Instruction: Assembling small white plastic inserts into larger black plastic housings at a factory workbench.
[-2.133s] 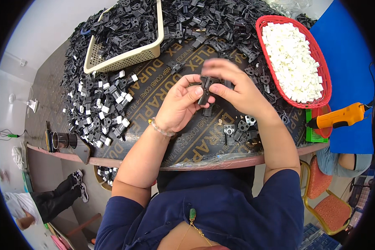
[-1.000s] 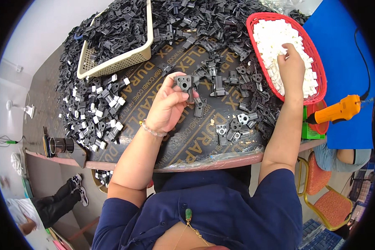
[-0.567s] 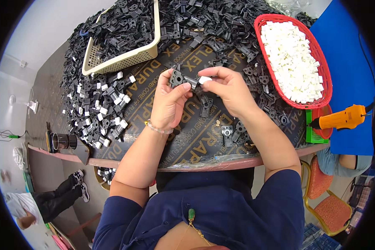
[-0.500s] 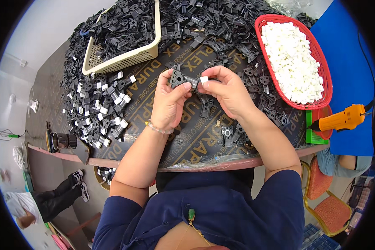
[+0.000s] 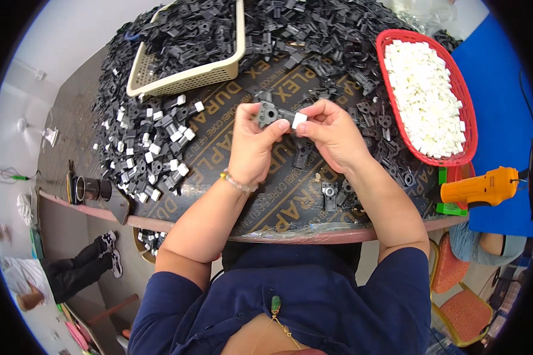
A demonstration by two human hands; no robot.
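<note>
Over the middle of the table, my left hand (image 5: 251, 142) pinches a black plastic part (image 5: 268, 115) that has a round hole and a stem pointing right. Between the thumb and fingers of my right hand (image 5: 336, 137) is a small white block-shaped cap (image 5: 299, 120), held against the stem's end. How far the cap sits on the stem is hidden by my fingers. Below my hands lie a few loose black parts (image 5: 330, 196) without caps. Many black parts with white caps (image 5: 154, 148) are heaped to the left.
A cream basket (image 5: 189, 84) of black parts stands far left, among a large pile of them (image 5: 314, 35). At right is a red basket (image 5: 398, 115) full of white caps. An orange power tool (image 5: 482, 188) lies near the right edge. A dark cup (image 5: 92, 189) stands left.
My right hand has brought the white cap onto the end of the black part's stem, where it was slightly short of it. The whole view has shifted a little.
</note>
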